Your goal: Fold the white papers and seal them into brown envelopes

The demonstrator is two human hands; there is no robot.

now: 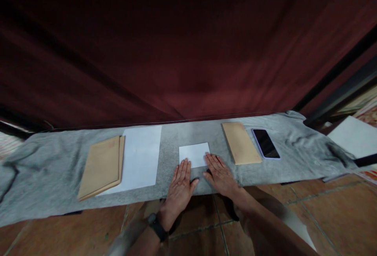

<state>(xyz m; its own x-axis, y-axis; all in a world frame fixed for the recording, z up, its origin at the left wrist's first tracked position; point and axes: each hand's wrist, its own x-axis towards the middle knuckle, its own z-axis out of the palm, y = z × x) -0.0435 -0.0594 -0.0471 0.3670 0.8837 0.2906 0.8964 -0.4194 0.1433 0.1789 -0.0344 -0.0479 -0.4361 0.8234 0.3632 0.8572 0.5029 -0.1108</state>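
Small white rectangular paper (193, 154), frame centre: lower edge partly hidden under left hand (180, 183) and right hand (220, 174). Large white sheet (144, 158), left of centre, runs beneath stacked brown paper envelopes (101, 162); their count is impossible to tell. Both forearms (271, 221) cut off at bottom. Grey plush cloth (26, 177) cut by left edge; flat white panel (357, 136) by right edge.

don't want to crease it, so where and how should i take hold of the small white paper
Likely best by its right edge, in a light pinch from the right: the small white paper lies flat on the grey cloth, so only its edges offer a grip, and the right hand is at that side.
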